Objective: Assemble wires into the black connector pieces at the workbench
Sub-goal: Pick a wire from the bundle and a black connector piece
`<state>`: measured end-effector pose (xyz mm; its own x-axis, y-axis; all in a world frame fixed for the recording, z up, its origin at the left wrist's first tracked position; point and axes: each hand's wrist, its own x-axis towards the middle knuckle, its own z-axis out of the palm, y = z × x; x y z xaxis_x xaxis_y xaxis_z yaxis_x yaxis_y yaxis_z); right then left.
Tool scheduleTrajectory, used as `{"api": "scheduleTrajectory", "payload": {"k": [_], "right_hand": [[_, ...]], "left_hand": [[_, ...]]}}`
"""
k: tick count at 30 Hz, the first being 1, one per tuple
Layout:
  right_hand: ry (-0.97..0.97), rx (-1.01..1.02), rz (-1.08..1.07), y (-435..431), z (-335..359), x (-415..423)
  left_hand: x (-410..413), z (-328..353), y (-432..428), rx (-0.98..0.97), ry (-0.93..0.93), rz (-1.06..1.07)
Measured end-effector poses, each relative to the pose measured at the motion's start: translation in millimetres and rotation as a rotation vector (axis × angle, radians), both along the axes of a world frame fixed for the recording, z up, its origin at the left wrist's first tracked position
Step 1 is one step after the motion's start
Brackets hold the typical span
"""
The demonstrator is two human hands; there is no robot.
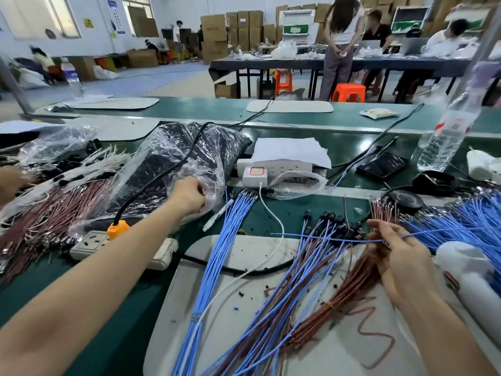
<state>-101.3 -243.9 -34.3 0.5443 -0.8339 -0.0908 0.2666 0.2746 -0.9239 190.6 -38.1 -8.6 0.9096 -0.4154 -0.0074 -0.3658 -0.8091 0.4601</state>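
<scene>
Workbench (298, 213): we see one, green and smooth, with a bare strip between the bag and the blue wires.
Plastic bag (173, 153): one, clear and crinkled, holding a dark mass of black pieces.
Mat (244, 251): one, grey with rounded corners, bare toward its near right part.
Wire groups: we count five: brown heap (59, 210) far left, blue bundle (217, 261), mixed blue-and-brown bundle (306, 270), brown tied bundle (349, 291), blue heap (466, 221) far right.
Power strip (92, 244): one, beige, with one orange plug (118, 229).
Left hand (189, 195): fingers curled at the bag's mouth; what they hold we cannot tell.
Right hand (393, 248): pinching a single blue wire (325, 238), which stretches left over the mixed bundle.
Black connector pieces (336, 222): a short row on the mixed bundle's far ends, just left of our right hand.
</scene>
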Motion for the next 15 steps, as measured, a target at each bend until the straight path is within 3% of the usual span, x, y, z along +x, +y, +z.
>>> {"api": "scheduleTrajectory", "payload": {"k": [4, 6, 9, 12, 15], "right_hand": [[-0.037, 0.043, 0.043, -0.1, 5.1, 0.0], [-0.049, 0.042, 0.055, 3.4, 7.3, 1.3], [-0.091, 0.03, 0.054, 9.3, 8.1, 2.9], [-0.144, 0.075, 0.023, 8.8, 8.7, 2.0], [-0.19, 0.112, 0.001, 4.6, 7.2, 1.1]], "left_hand": [[-11.2, 39.9, 23.2, 0.157, -0.154, -0.026], [-27.9, 53.6, 21.7, -0.003, -0.323, -0.111], [-82.3, 46.6, -1.7, -0.433, -0.16, -0.414], [-128.9, 5.7, -32.9, -0.525, 0.016, -0.65], [-142.1, -22.4, -45.4, -0.541, 0.026, -0.707]]}}
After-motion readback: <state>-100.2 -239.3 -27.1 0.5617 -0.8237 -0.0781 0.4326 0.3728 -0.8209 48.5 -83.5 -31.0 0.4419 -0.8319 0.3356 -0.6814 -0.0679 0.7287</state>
